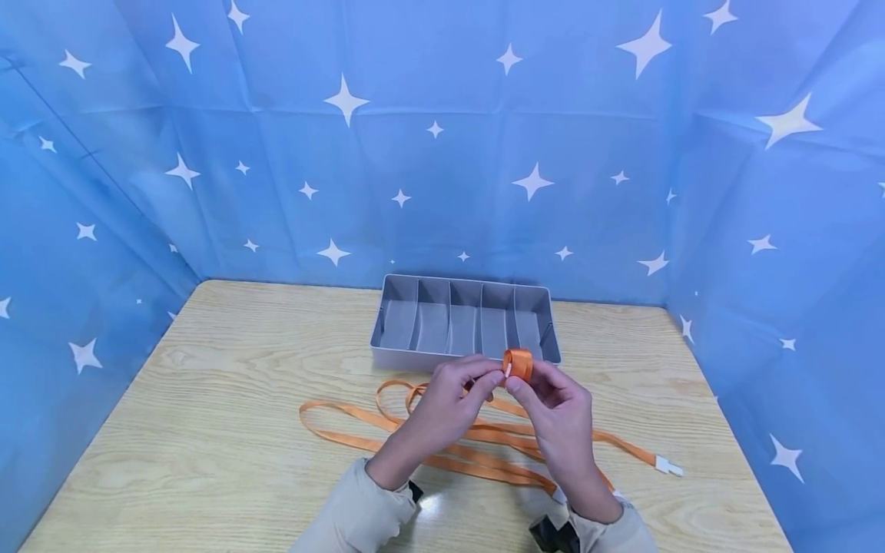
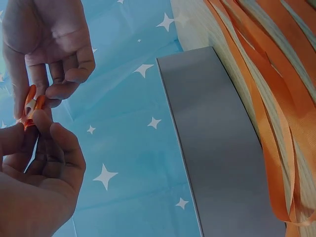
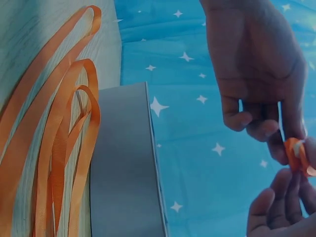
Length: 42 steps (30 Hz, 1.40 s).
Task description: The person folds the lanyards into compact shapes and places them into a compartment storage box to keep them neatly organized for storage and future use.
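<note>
With fingers (image 1: 484, 367) of left hand (image 1: 442, 399) and right hand (image 1: 567, 418) pinching the orange roll (image 1: 522, 367), turn gently; line up the edges. Hold layers snug; avoid pushing out the middle.

Between the fingers (image 1: 527, 395), the coiled lanyard (image 1: 518, 364) looks satiny; loose lanyards (image 3: 58, 160) below them show fine woven ribbing (grosgrain-like). Right of the fingers sits a smooth plastic clip (image 1: 667, 465). Beyond them: a matt plastic divider tray (image 1: 408, 359), then creased, faintly glossy curtain cloth (image 1: 435, 77). Beneath, a smooth wood-grain tabletop (image 1: 207, 415).
</note>
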Available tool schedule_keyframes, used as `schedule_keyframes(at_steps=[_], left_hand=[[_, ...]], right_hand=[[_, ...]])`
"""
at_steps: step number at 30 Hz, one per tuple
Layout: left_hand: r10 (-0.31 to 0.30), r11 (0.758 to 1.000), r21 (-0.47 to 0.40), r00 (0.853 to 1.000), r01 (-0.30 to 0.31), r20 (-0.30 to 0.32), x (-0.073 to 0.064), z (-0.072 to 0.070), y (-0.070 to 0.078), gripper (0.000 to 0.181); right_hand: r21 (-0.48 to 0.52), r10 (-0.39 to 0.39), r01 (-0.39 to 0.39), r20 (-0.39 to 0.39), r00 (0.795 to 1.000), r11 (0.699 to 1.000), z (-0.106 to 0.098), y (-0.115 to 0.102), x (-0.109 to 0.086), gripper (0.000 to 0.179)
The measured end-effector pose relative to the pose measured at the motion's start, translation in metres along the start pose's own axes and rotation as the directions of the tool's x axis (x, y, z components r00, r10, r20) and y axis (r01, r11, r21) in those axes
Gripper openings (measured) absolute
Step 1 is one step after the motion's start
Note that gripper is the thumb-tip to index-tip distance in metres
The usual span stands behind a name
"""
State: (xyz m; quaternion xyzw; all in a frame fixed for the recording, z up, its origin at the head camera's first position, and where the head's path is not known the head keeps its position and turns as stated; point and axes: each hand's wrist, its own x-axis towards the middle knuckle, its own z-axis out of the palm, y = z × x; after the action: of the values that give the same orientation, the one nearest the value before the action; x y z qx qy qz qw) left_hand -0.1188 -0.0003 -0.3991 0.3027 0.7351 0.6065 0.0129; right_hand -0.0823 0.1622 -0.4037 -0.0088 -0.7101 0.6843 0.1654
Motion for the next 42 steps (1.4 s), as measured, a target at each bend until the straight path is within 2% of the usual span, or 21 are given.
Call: schedule_keyframes(at_steps=[7, 11, 15, 23, 29, 35, 39, 42], left_hand=[[-0.046, 0.995, -0.091, 0.996, 0.039, -0.080, 0.001, 0.002, -0.003, 0.020], [-0.063, 0.993, -0.105, 0.994, 0.053, -0.091, 0.001, 0.002, -0.002, 0.019], [-0.077, 0.991, -0.122, 0.992, 0.064, -0.105, 0.001, 0.002, -0.003, 0.015], [-0.081, 0.986, -0.149, 0.995, 0.071, -0.063, 0.000, 0.002, -0.003, 0.017], [-0.096, 0.990, -0.104, 0.995, 0.093, -0.032, 0.000, -0.001, -0.007, 0.021], [-0.111, 0.994, -0.027, 0.993, 0.110, -0.035, 0.002, -0.006, -0.013, 0.019], [-0.123, 0.992, 0.024, 0.990, 0.125, -0.063, 0.004, -0.012, -0.022, 0.018], [-0.130, 0.985, 0.098, 0.984, 0.142, -0.120, 0.007, -0.017, -0.033, 0.016]], right_hand=[[0.050, 0.013, -0.014, 0.030, 0.999, 0.999, -0.001, 0.002, 0.001, 0.025], [0.083, 0.023, -0.027, 0.047, 0.999, 0.996, -0.001, 0.002, 0.001, 0.025], [0.115, 0.063, -0.072, 0.074, 0.995, 0.991, -0.002, 0.002, 0.000, 0.025], [0.157, 0.098, -0.114, 0.109, 0.989, 0.981, -0.004, 0.000, 0.001, 0.019], [0.066, 0.109, -0.113, 0.060, 0.992, 0.991, -0.009, 0.002, 0.008, 0.023], [-0.031, 0.128, -0.129, -0.009, 0.992, 0.991, -0.016, 0.009, 0.023, 0.028], [-0.071, 0.136, -0.139, -0.041, 0.990, 0.988, -0.021, 0.016, 0.032, 0.029], [-0.104, 0.132, -0.139, -0.072, 0.989, 0.985, -0.024, 0.021, 0.037, 0.029]])
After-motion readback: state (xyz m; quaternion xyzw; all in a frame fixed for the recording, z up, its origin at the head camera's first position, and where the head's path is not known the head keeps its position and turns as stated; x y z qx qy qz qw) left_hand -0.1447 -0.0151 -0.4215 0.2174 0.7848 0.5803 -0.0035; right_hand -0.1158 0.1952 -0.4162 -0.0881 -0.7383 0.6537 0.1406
